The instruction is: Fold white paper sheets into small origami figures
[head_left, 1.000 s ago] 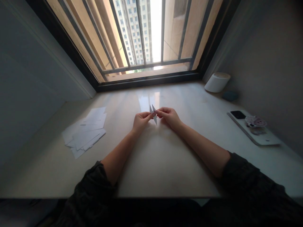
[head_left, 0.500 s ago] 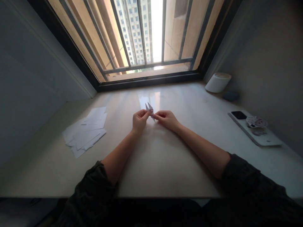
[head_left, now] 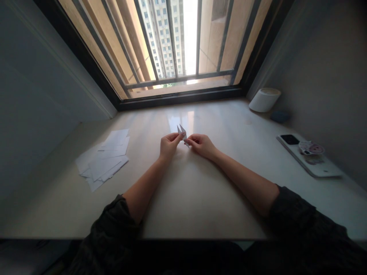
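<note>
A small piece of folded white paper (head_left: pixel 184 135) is held up between my two hands, just above the pale tabletop (head_left: pixel 183 198). Two narrow points stick up at its far end, and another tip slants down toward me. My left hand (head_left: pixel 169 144) pinches it between thumb and fingers from the left. From the other side, the thumb and fingertips of my right hand (head_left: pixel 200 144) are closed on its lower right edge. The fingers cover part of the folds.
Loose white paper sheets (head_left: pixel 104 162) lie in an uneven pile at left. On the right is a white phone (head_left: pixel 312 162) with a round sticker-like grip (head_left: pixel 312 148). Behind it stand a white cup-like object (head_left: pixel 264 100) and a dark small item (head_left: pixel 280 116). A barred window (head_left: pixel 183 97) closes the far side.
The folded paper has shifted slightly and more of its lower right face shows. My right fingertips have drawn back a little to the right; my left hand has hardly moved.
</note>
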`<state>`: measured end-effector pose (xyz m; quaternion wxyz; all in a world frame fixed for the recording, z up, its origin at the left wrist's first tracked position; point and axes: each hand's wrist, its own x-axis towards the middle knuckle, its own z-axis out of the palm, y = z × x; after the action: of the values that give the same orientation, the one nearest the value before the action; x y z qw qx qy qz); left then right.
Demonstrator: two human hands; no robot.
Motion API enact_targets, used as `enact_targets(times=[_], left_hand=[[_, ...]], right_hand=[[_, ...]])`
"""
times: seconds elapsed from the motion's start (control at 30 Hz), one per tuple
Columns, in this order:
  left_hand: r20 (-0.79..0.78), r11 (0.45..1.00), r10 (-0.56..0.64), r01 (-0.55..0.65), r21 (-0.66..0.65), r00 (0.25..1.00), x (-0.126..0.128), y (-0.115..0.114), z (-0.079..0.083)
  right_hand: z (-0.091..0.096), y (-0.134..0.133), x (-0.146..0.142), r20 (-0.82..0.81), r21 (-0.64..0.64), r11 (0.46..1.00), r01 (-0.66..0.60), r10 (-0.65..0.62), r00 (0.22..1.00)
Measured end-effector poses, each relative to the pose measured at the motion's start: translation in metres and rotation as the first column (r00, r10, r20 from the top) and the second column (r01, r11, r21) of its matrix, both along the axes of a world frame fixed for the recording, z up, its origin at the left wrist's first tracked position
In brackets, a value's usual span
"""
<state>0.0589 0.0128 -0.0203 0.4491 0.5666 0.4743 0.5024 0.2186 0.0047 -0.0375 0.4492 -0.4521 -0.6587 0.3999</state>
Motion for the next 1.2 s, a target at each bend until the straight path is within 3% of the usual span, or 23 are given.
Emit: enact_targets(times=[0.63,0.93,1.2], left_hand=[[0.131,0.992,0.100,-0.088,-0.094,0.986,0.002,0.000,0.003],[0.109,0.993,0.101,-0.093,-0.079,0.989,0.005,-0.003,0.002],[0.115,0.992,0.113,-0.105,-0.072,0.987,0.008,-0.006,0.004]], right_hand=[[-0.001,0.002,0.001,-0.107,-0.047,0.995,-0.090,0.085,0.991],[0.008,-0.007,-0.002,-0.077,0.207,0.978,-0.030,0.047,0.996],[0.010,-0.010,0.000,0.054,0.202,0.979,0.002,-0.014,0.998]])
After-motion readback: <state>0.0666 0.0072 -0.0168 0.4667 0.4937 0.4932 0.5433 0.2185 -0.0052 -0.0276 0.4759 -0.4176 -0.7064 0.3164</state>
